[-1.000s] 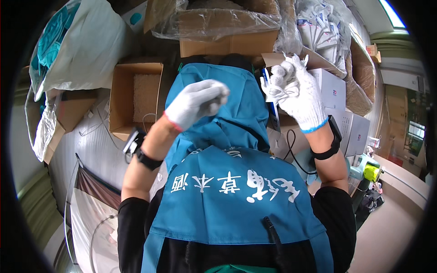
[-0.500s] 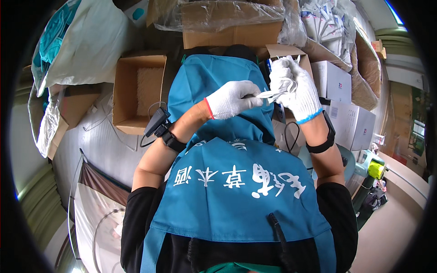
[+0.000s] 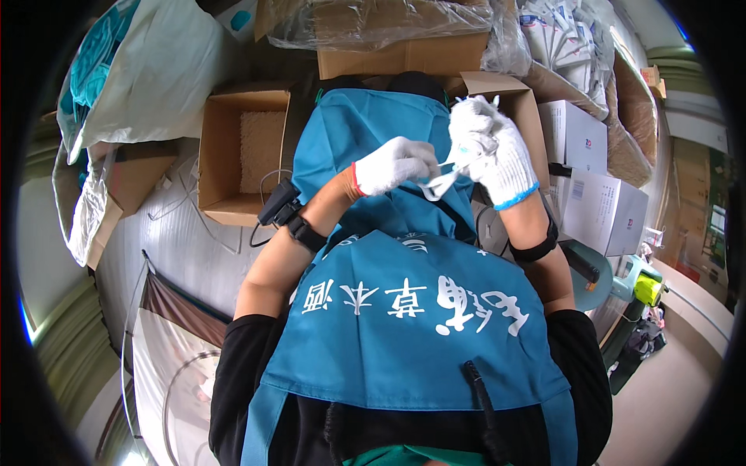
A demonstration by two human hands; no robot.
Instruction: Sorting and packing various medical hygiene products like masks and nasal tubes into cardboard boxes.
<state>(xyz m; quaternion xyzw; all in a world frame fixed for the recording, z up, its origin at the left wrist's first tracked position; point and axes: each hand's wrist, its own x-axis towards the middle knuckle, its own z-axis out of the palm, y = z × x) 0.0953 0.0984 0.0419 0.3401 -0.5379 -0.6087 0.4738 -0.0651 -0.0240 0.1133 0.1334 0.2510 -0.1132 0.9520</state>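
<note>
Both my hands wear white knit gloves and are raised in front of my teal apron [image 3: 404, 326]. My right hand [image 3: 493, 151] is closed around a small white and clear plastic piece [image 3: 441, 183], perhaps a wrapper or packet. My left hand [image 3: 395, 165] is beside it, with its fingertips pinching the near end of the same piece. The two hands almost touch. What exactly the piece is I cannot make out. A black band sits on each wrist.
An open cardboard box [image 3: 221, 147] with a white pad inside lies to the left. A plastic-wrapped carton [image 3: 404, 54] is ahead, and white boxes [image 3: 598, 202] are stacked on the right. A big white bag [image 3: 163, 78] sits at the upper left, a green-yellow tool [image 3: 649, 289] at the right.
My left hand has swung right from in front of my chest to meet my right hand and now pinches the plastic piece. My right hand has stayed nearly in place.
</note>
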